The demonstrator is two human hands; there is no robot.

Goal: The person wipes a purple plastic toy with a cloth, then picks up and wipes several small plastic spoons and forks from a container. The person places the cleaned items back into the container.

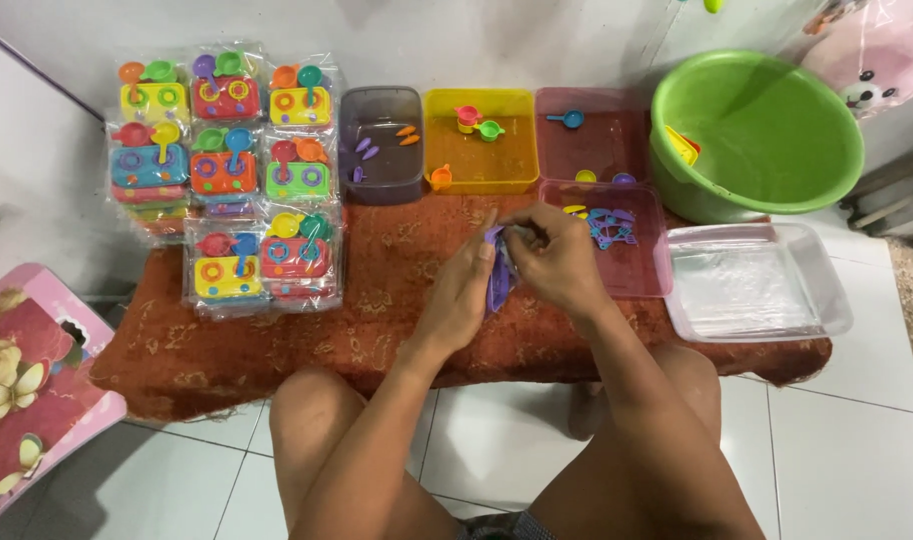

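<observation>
Two hands meet over the rust-red patterned cloth (pixel 277 340): left hand (pixel 464 290) and right hand (pixel 557 255) both pinching a purple plastic toy piece (pixel 499 285). Squeeze unevenly and it could pop loose, skittering into the pink tray (pixel 657 270).

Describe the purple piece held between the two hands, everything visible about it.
The purple piece looks like a small moulded plastic toy part, glossy and one solid colour. It stands roughly on edge, long side vertical, above the patterned red cloth and beside a pink tray. The left hand presses against its left side; the right hand pinches its top. Fingers hide most of it, so its exact shape is unclear.
</observation>
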